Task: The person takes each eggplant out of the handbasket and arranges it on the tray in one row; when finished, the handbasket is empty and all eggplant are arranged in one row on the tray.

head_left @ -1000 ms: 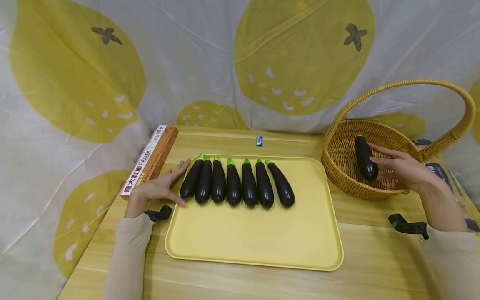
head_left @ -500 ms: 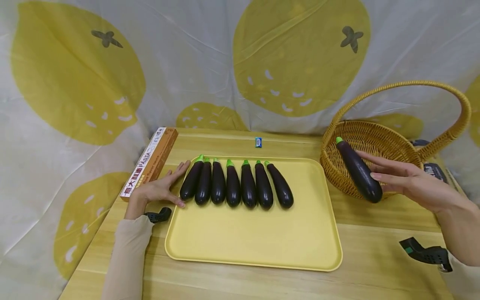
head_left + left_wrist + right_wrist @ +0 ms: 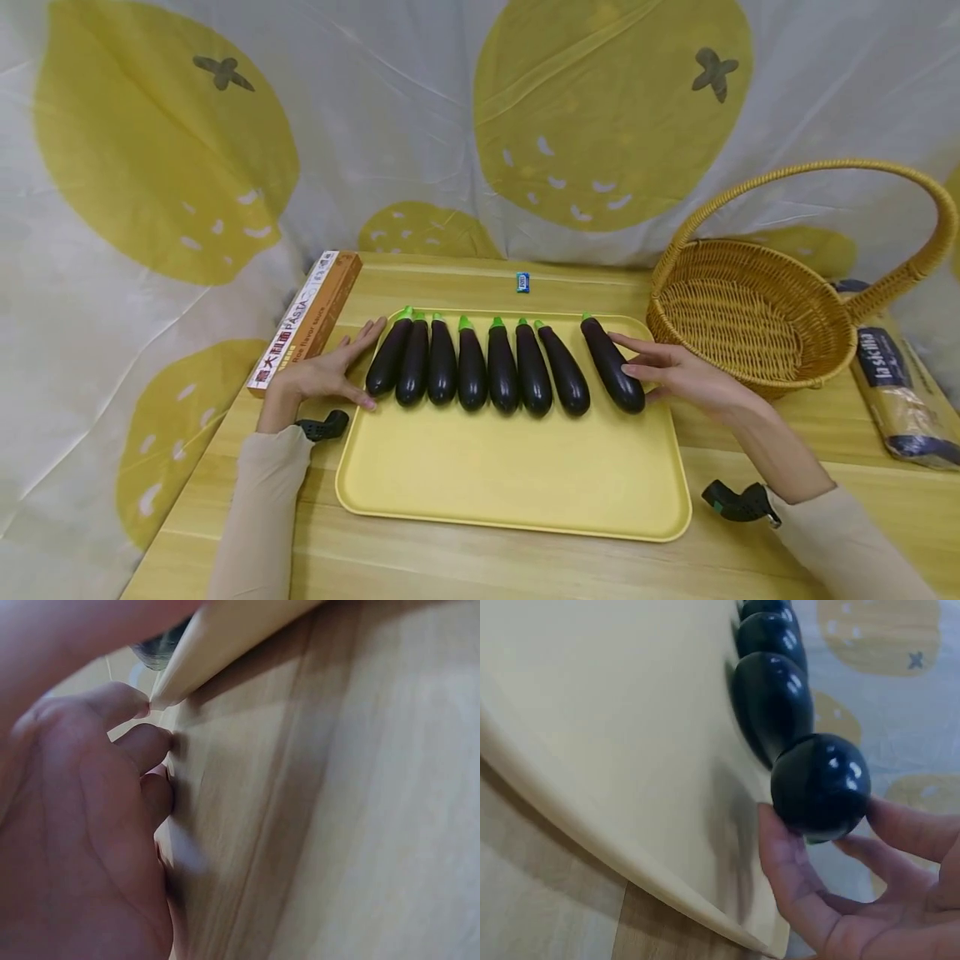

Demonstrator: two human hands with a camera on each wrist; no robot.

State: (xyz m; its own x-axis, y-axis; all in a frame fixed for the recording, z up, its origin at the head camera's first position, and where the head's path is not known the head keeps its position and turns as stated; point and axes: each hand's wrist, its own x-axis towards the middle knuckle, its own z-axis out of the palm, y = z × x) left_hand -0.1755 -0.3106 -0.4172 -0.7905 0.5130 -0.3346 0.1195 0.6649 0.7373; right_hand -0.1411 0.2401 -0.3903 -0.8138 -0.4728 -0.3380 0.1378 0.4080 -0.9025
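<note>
My right hand [image 3: 678,377] pinches a dark purple eggplant [image 3: 613,367] with a green stem over the right part of the yellow tray [image 3: 510,475]. In the right wrist view, thumb and fingers lie on either side of this eggplant [image 3: 821,786], and a shadow on the tray suggests it is slightly raised. Several more eggplants [image 3: 474,371] lie side by side in a row along the tray's far half, stems pointing away. My left hand [image 3: 326,375], fingers spread, rests at the tray's left rim, beside the leftmost eggplant [image 3: 390,354]; in the left wrist view its fingertips [image 3: 154,742] are near the rim.
A wicker basket [image 3: 738,329] with a tall handle stands right of the tray, with nothing visible inside. Beyond it lies a plastic-wrapped package [image 3: 892,375]. At left is a pasta box [image 3: 307,312]; a small blue packet [image 3: 522,282] lies behind the tray. A lemon-print cloth [image 3: 420,108] hangs behind.
My right hand has lifted the eggplant out of the basket and carried it left over the tray, to the right end of the row. The left hand has stayed at the tray's rim.
</note>
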